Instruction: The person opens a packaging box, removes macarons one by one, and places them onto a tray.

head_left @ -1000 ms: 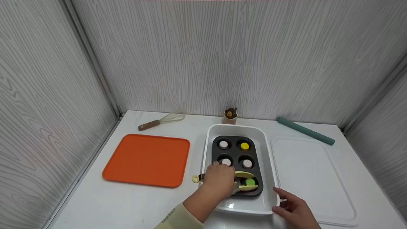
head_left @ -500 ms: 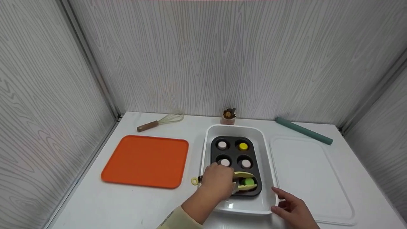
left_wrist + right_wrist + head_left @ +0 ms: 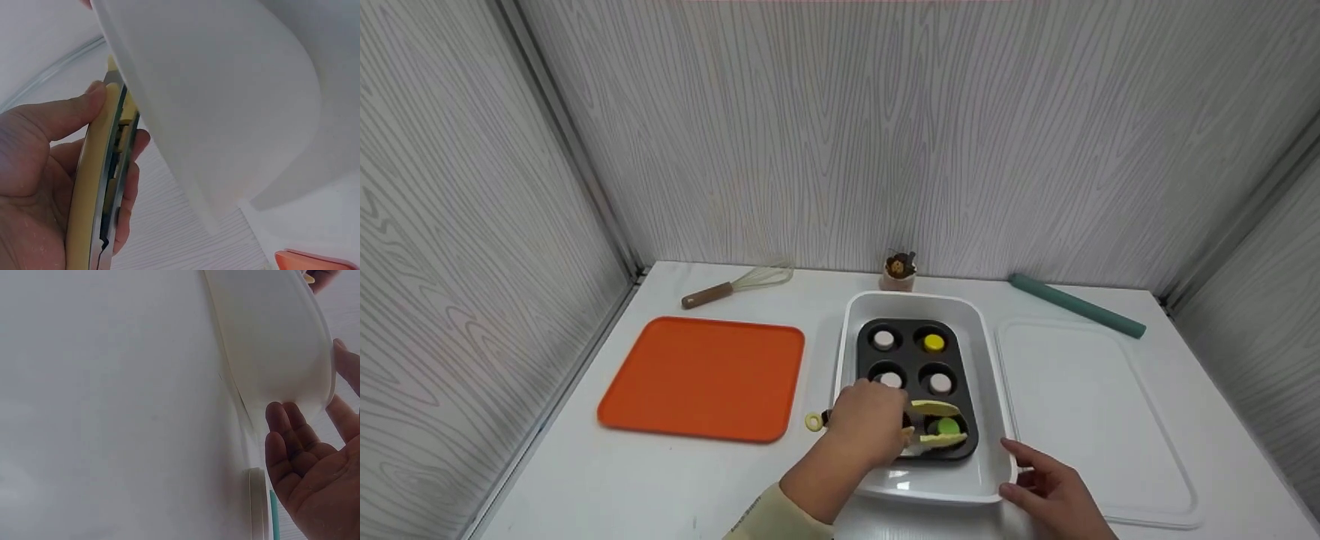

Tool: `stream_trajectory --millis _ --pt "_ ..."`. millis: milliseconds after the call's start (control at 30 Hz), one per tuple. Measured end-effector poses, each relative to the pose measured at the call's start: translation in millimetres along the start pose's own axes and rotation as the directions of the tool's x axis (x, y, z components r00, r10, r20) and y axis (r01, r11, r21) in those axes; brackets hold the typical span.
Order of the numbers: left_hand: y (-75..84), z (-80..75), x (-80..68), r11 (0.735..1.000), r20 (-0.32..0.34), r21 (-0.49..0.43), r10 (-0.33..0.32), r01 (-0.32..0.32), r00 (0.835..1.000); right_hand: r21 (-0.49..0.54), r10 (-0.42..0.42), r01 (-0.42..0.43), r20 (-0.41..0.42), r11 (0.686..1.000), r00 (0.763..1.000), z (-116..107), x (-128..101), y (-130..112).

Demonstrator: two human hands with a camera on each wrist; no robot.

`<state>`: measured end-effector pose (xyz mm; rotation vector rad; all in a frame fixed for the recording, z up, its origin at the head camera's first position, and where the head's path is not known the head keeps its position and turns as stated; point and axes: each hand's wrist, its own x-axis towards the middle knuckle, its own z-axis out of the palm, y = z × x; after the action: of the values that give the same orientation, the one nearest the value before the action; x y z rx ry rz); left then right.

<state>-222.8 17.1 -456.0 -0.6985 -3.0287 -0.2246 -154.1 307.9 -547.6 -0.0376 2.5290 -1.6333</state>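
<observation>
L hand (image 3: 870, 424) grips yellow tongs (image 3: 934, 424), fingers curled round the handles; tong tips sit either side of green piece (image 3: 947, 426) in near-right cup of dark muffin tin (image 3: 919, 386), inside white dish (image 3: 919, 480). Vs 1 s ago: hand + tongs shifted slightly left, green piece hasn't left its cup. R hand (image 3: 1054, 491) stays at dish's near-right corner, fingers straight & relaxed against outer wall, holding nothing. Orange tray (image 3: 701, 379) lies left of dish.
</observation>
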Motion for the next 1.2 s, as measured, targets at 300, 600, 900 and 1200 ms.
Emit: stream_trajectory --millis 300,600,900,1200 --pt "2.8 -1.2 4.0 0.998 0.061 0.068 -0.01 0.006 0.998 -0.007 -0.001 0.001 -0.005 1.0 1.0 0 0 0" --pt "18.9 -10.6 16.8 0.974 0.111 0.225 -0.009 -0.016 0.994 -0.005 0.001 -0.001 -0.006 1.0 1.0 1 0 -2" --pt "24.5 -6.5 14.8 0.98 0.096 0.198 -0.031 0.011 0.995 0.003 0.024 -0.024 -0.021 1.0 0.999 -1 0 -2" --pt "10.1 2.2 5.1 0.995 0.053 0.088 -0.062 0.057 0.997 -0.004 0.022 -0.023 -0.036 1.0 0.999 2 -1 -3"
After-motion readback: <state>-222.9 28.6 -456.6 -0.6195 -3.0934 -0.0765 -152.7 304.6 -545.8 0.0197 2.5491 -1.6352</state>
